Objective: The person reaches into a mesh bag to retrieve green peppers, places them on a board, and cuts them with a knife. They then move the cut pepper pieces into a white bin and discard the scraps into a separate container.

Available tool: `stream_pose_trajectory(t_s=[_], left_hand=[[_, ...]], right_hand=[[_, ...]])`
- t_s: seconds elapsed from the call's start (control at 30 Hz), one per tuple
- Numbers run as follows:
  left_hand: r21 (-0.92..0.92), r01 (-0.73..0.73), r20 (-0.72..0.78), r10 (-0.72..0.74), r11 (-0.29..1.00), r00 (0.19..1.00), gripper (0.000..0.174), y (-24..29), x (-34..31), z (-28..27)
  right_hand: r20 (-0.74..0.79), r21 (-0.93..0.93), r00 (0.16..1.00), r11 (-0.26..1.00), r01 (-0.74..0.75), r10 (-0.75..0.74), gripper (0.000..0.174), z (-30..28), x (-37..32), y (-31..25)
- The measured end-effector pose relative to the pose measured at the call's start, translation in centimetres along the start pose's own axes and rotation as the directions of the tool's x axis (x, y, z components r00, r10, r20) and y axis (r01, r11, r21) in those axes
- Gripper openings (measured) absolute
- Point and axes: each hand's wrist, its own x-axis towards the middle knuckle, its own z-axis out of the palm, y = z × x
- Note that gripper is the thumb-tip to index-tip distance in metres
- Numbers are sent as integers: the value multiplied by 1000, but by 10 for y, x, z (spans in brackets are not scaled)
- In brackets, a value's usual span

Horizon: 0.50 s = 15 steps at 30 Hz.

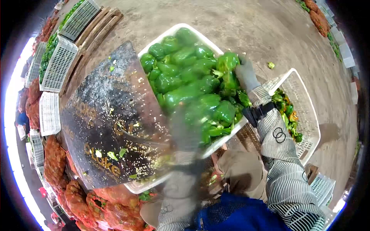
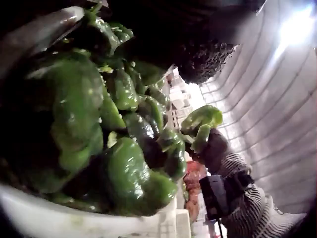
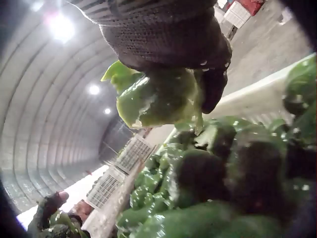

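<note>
My gloved right hand [image 1: 246, 75] [image 3: 168, 39] [image 2: 215, 148] holds a cut green pepper [image 1: 228, 61] [image 3: 158, 96] [image 2: 202, 119] over the right side of a white crate [image 1: 182, 26]. Glossy green peppers [image 1: 169, 82] [image 2: 126, 168] [image 3: 198, 178] fill this crate. Motion blurs my left hand [image 1: 185, 127] [image 3: 47, 213] above the crate's near part, beside the dark board. Dark glove fabric [image 2: 203, 62] shows at the top of the left wrist view. Green pieces [image 3: 62, 223] lie by the left fingers in the right wrist view; whether they are gripped cannot be told.
A dark board [image 1: 111, 115] with seeds and scraps covers the crate's left part. Right of it stands another white crate [image 1: 314, 127] holding pepper pieces. Red mesh sacks [image 1: 119, 210] lie at lower left; crates [image 1: 59, 63] and a wooden pallet [image 1: 100, 29] stand at upper left.
</note>
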Motion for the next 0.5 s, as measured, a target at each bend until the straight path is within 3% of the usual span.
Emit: stream_pose_trajectory(t_s=[0.03,0.07,0.1,0.13,0.2,0.23,0.27,0.3,0.33,0.4,0.47,0.5], left_hand=[[392,-243,-1,264,888,964,68,0,3,-8],[709,-406,101,487,577,867,72,-1,7,-17],[679,-499,149,564,539,812,76,-2,12,-25],[683,-498,144,570,534,809,76,2,15,-32],[734,-595,260,673,329,693,74,14,18,-42],[759,-513,185,623,401,760,74,19,16,-44],[769,-505,180,626,392,759,74,22,23,-46],[800,-526,191,708,289,680,73,25,33,-49],[823,-536,210,776,187,594,72,28,43,-48],[853,-478,160,767,208,621,69,49,68,-38],[891,-370,42,761,265,647,62,72,102,-23],[880,-437,143,775,184,615,60,73,126,-27]], right_hand=[[-66,-122,995,991,60,-68,39,12,8,-24],[-90,-108,992,991,80,-89,40,25,14,-53],[-116,-92,987,991,100,-111,41,39,21,-78],[-177,-249,963,956,157,-204,47,53,35,-92],[-92,-547,872,757,359,-480,55,79,58,-105],[-85,-535,873,761,367,-480,55,96,68,-100],[50,-745,873,565,356,-485,60,114,78,-88],[177,-885,874,315,342,-453,67,131,85,-74],[177,-880,875,324,346,-451,67,146,87,-52],[329,-870,923,317,379,-201,73,166,85,-12],[345,-885,931,290,366,-122,67,163,81,-32],[351,-899,935,263,350,-44,63,158,84,-43]])
